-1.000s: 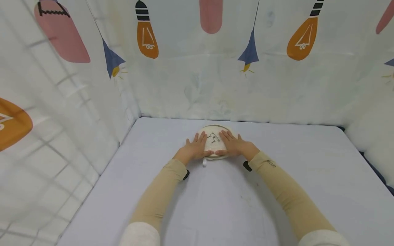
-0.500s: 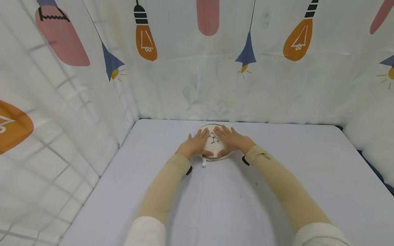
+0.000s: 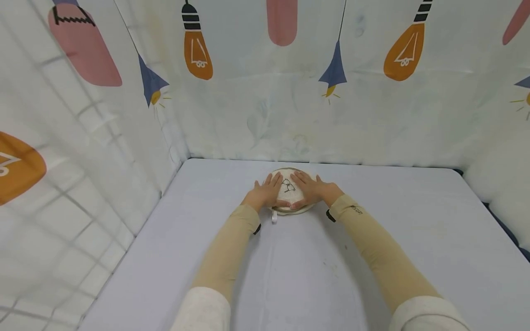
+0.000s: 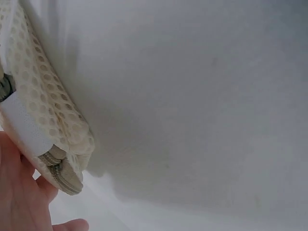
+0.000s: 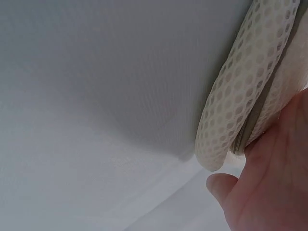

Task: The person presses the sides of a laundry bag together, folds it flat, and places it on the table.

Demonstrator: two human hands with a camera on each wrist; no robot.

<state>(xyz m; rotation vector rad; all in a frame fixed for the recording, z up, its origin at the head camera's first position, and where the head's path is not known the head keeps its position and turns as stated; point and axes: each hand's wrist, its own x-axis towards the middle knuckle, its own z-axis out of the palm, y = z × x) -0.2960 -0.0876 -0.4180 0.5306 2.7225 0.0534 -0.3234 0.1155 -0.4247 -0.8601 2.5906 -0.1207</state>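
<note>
A round cream mesh laundry bag lies on the white table, with a dark line drawing on its top and a small white tab at its near edge. My left hand rests on its left side, fingers spread and straight. From the right, my right hand lies on it in the same way, and the two thumbs nearly meet. Honeycomb mesh, a white label and a zipper end show on the bag in the left wrist view. A zipper runs along the bag's side in the right wrist view, beside my thumb.
The white table reaches back to a pale curtain printed with bulbs and lamps. On the left, a pale sheet with grid-like shadows hangs along the table's edge. Another pale sheet borders the right.
Both hands have shifted slightly inward and away across the bag's top, and stay on it. The bag has kept its place. The head view has moved slightly.
</note>
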